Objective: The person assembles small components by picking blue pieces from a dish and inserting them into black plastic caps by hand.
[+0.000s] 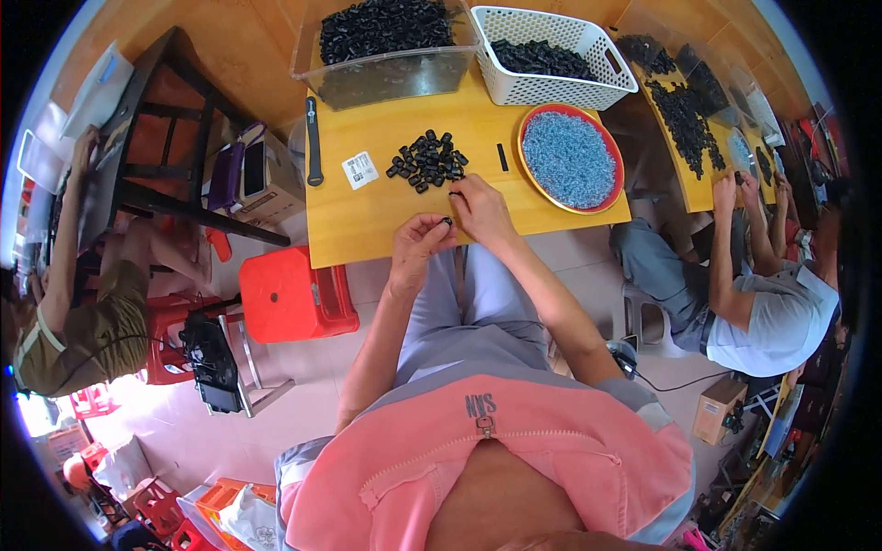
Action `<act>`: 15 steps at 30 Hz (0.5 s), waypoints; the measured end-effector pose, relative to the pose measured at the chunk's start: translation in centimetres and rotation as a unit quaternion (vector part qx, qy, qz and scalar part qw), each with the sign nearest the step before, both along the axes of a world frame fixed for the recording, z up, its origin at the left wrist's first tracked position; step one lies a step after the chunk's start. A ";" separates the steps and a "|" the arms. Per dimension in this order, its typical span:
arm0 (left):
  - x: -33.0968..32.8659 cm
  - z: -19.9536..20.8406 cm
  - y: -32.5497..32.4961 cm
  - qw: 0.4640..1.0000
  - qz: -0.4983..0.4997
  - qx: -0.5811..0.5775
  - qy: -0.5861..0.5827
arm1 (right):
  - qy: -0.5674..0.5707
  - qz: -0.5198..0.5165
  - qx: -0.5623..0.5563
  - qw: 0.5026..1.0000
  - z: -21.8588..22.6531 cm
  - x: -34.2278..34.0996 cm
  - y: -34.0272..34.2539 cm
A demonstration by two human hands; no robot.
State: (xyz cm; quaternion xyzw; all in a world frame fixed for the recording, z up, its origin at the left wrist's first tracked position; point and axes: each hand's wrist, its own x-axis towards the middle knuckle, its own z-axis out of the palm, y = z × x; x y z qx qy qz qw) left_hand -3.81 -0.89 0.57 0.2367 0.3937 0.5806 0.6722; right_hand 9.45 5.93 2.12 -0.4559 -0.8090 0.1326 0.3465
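At the near edge of the yellow table (367, 241), my left hand (418, 250) pinches a small black plastic part (446, 221) between thumb and fingertips. Just to its right and slightly farther off, my right hand (485, 213) has its fingertips drawn together by the near right side of a loose pile of small black cylindrical parts (427, 160). What those fingertips hold, if anything, is too small to make out. A round red dish with a yellow rim (619, 174), to the right of my right hand, is full of tiny translucent blue pieces (568, 158).
Behind the pile stand a clear plastic bin (386, 81) and a white perforated basket (551, 90), both holding black parts. A white printed label (359, 171), a black strap (314, 142) and a short black strip (503, 157) lie on the table. Co-workers sit at both sides; a red stool (285, 294) stands left.
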 end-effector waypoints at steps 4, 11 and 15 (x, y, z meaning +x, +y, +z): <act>-0.3 -0.3 0.1 1.000 0.001 0.016 0.000 | 0.237 -0.003 -0.223 0.946 0.2 0.8 -1.3; -0.3 0.2 0.1 1.000 -0.008 0.008 -0.016 | 0.367 0.053 -0.384 0.845 1.8 1.8 -3.0; -0.3 0.3 0.0 1.000 -0.010 0.014 -0.014 | 0.343 0.057 -0.393 0.851 2.2 1.8 -3.1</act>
